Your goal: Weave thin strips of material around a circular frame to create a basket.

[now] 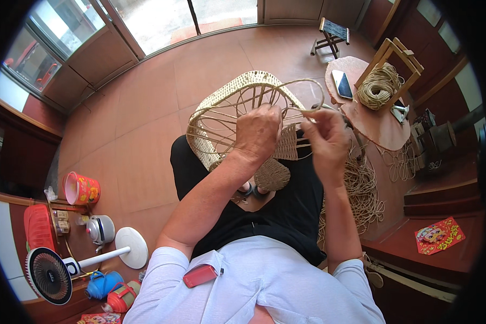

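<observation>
A pale woven frame [204, 147], rounded at its corners, lies over my lap, with tan cords strung across its open middle. A tightly woven panel [287, 144] sits in its right part, and another woven patch [272, 174] shows nearer me. My left hand [258, 129] is closed over the strung cords near the middle; what its fingertips grip is hidden. At the frame's right side, my right hand [328, 137] pinches a cord [319, 89], which arches up in a loop between the two hands.
Loose cord [359, 189] lies heaped on the floor at my right. A wooden slab table [380, 127] bears a cord coil [379, 86], a wooden frame [414, 63] and a phone [342, 85]. A folding stool [333, 33] stands beyond. At left are a fan [49, 275], kettle [101, 229] and bucket [82, 188].
</observation>
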The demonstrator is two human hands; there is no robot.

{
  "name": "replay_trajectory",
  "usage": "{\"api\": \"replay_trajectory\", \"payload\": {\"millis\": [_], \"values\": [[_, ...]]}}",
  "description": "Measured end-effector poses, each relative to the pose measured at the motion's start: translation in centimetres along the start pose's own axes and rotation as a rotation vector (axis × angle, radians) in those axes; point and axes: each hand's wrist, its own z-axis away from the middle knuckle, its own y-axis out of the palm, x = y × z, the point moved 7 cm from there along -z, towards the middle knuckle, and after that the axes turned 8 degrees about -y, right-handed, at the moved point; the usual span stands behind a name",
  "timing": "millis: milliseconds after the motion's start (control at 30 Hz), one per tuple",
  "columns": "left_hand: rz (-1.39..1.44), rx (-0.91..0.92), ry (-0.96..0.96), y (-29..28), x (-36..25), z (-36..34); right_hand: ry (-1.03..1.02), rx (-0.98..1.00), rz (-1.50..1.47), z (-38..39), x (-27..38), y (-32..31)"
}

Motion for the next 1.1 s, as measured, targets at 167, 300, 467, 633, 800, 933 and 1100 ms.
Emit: {"api": "replay_trajectory", "payload": {"millis": [167, 300, 467, 633, 800, 933, 1100], "values": [[0.244, 0.268, -0.174, 0.6, 0.4, 0.6, 0.108, 0.022, 0.159, 1.9, -1.7, 2.9], [0.298, 0.292, -0.152, 0.2, 0.5, 0.6, -0.101, -0.031, 0.226, 1.0, -2.3, 4.3], [0.208, 0.276, -0.208, -0.2, 0.7, 1.2, 0.017, -0.084, 0.184, 0.7, -3.5, 4.4], [0.156, -0.019, -0.06, -0.7, -0.3, 2.4, 0.208, -0.226, -0.503, 2.1, -4.1, 3.2], [0.123, -0.267, 0.143, -0.6, -0.8, 2.4, 0.165, -0.146, -0.457, 1.1, 0.2, -1.9], [0.15, -0.209, 0.196, 0.4, -1.1, 2.0, 0.255, -0.223, -0.586, 1.7, 0.2, -10.7], [0.236, -0.25, 0.216, -0.1, -0.3, 2.6, 0.324, -0.55, -0.618, 2.9, -3.1, -29.3]]}}
